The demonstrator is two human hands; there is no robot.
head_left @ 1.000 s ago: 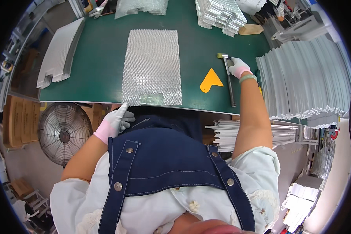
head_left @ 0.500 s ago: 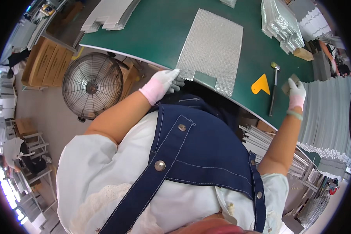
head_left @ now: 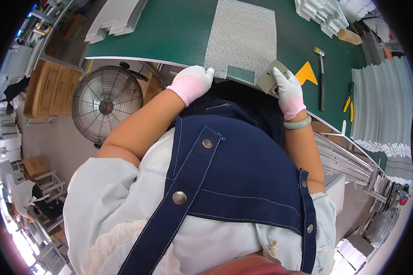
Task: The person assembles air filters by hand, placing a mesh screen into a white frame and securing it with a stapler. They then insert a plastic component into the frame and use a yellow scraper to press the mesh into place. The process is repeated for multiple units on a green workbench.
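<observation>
A silvery mesh sheet lies flat on the green table, its near edge at the table's front. My left hand, in a white and pink glove, rests at the sheet's near left corner with fingers curled on the edge. My right hand, gloved the same and with a green bangle on the wrist, grips a small grey block at the sheet's near right corner. An orange triangular scraper lies just right of that hand, and a hammer beyond it.
A round floor fan stands below the table's left edge. Stacks of grey sheets sit at the far left and stacks of mesh at the far right. Yellow-handled pliers lie beside white corrugated panels. Cardboard boxes stand left.
My right hand left the hammer area and came to the sheet's near right corner, now holding the grey block. My left hand rose from below the table to the sheet's near left corner.
</observation>
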